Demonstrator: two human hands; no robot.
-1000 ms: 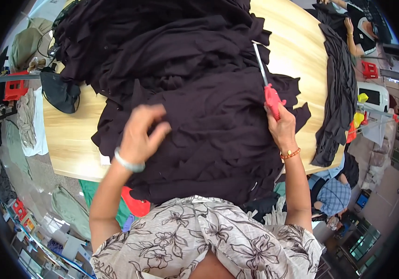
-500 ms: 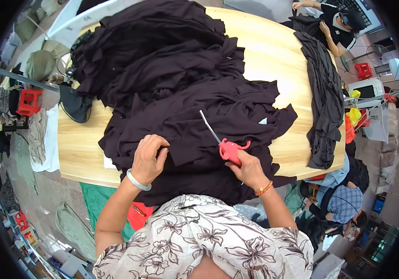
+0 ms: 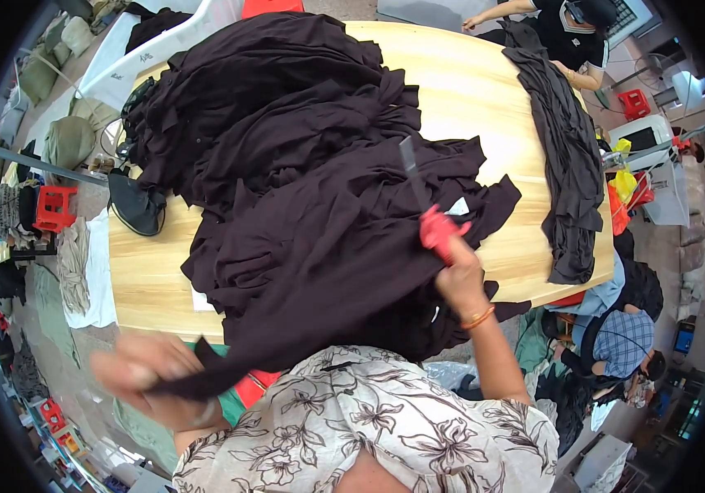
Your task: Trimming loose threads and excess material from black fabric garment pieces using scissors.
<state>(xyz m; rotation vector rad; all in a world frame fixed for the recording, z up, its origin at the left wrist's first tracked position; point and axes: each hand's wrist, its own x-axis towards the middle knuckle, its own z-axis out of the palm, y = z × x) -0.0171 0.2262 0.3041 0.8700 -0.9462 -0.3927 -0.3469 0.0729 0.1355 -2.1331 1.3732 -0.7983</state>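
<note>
The right hand [image 3: 459, 275] is clamped on red-handled metal scissors [image 3: 430, 209] above the dark brown cloth heap [image 3: 319, 205] near the wooden counter's [image 3: 484, 90] near edge, while the blurred left hand [image 3: 143, 374] seemingly grips a pulled strip.

Fabric pile [image 3: 286, 164] on table [image 3: 484, 90], scissors [image 3: 430, 214] right.

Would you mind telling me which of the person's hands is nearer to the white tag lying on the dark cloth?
The right hand, gripping the red-handled scissors, is just below the white tag. The left hand is far off at the lower left, pulling a strip of the dark cloth.
</note>
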